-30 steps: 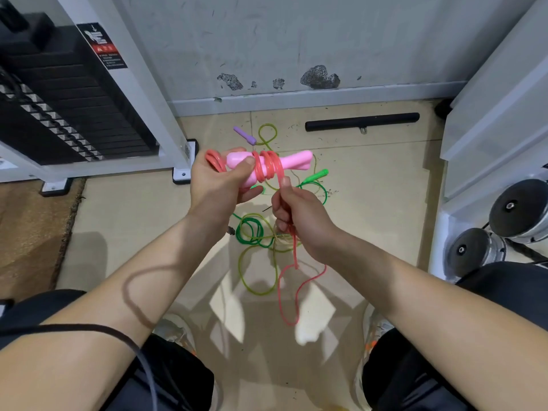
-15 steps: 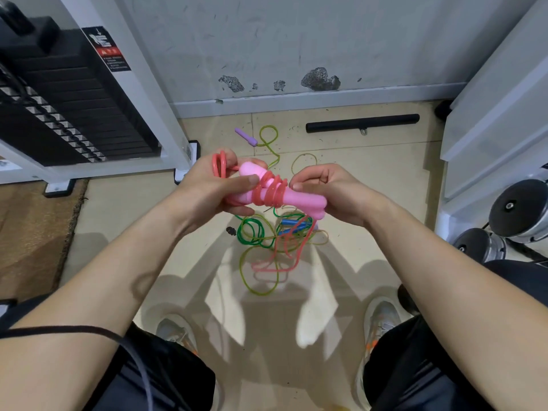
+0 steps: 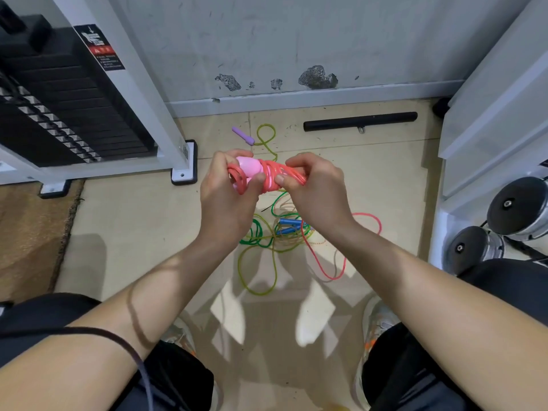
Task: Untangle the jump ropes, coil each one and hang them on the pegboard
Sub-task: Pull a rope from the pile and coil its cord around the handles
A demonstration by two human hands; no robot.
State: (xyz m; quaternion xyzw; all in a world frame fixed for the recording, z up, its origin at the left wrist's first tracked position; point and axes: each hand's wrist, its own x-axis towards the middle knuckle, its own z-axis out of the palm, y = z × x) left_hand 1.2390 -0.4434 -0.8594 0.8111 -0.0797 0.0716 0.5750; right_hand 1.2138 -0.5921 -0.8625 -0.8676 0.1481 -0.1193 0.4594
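My left hand (image 3: 226, 200) grips the pink handles (image 3: 249, 167) of a red jump rope, with red coils (image 3: 271, 176) wound round them. My right hand (image 3: 314, 188) pinches the right end of that coil bundle. A loose red tail (image 3: 329, 259) of the rope hangs from under my right hand and loops over the floor. Beneath my hands on the floor lies a tangle of green and yellow-green ropes (image 3: 267, 241) with blue handles (image 3: 289, 225). A purple handle (image 3: 243, 135) on a yellow-green rope lies nearer the wall. No pegboard is in view.
A weight stack machine with a white frame (image 3: 139, 93) stands at left, its foot (image 3: 184, 170) close to my left hand. A black bar (image 3: 360, 121) lies by the wall. White shelving (image 3: 489, 114) and dumbbells (image 3: 516, 206) are at right. A brown mat (image 3: 32, 232) lies at left.
My right hand has moved from pulling the red rope below the handles up onto the right end of the bundle. More coils sit round the handles, and the loose tail has swung right.
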